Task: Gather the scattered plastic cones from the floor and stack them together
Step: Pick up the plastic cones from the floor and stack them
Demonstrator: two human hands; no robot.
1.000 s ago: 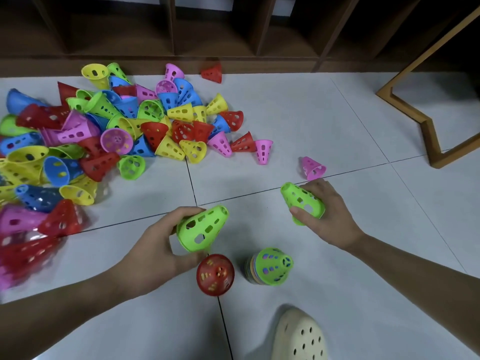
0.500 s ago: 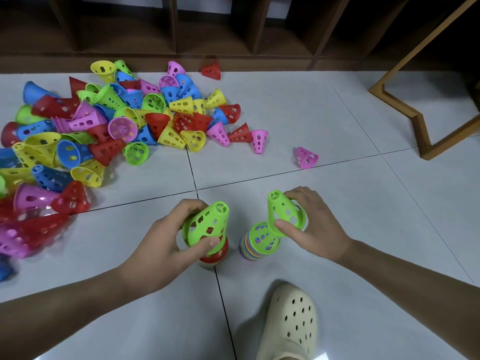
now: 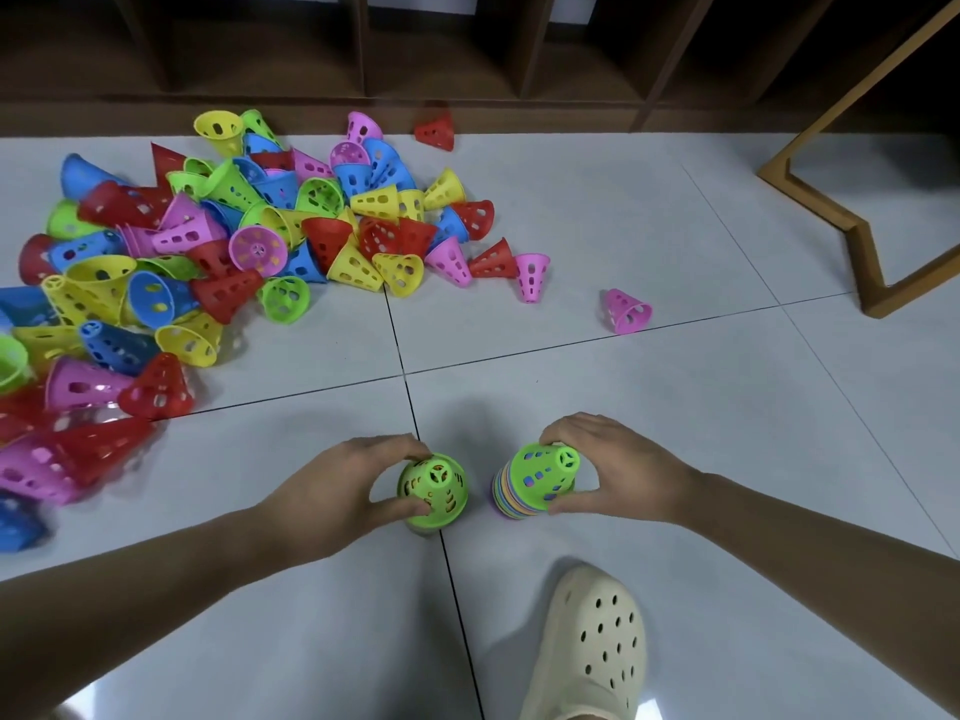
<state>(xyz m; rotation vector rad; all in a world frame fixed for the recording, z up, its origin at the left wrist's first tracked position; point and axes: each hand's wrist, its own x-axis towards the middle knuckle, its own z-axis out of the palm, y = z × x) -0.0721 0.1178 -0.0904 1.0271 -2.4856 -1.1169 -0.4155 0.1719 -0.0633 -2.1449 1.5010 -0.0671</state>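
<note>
left hand [image 3: 343, 491] squeezes green holey plastic cone [image 3: 434, 489] over small stack | right hand [image 3: 618, 467] squeezes second green cone [image 3: 545, 472] topping rainbow stack [image 3: 506, 498] | cones look light, stiff, slippery; pinch the sides

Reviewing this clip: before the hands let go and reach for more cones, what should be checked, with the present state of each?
1. Left hand green plastic cone seated over the cone beneath: ok.
2. Right hand green cone seated on the multicoloured cone stack: ok.
3. Both stacks upright: ok.
4. Cream perforated clog apart from the stacks: ok.
5. Stray pink cone reachable: cannot tell.
</note>
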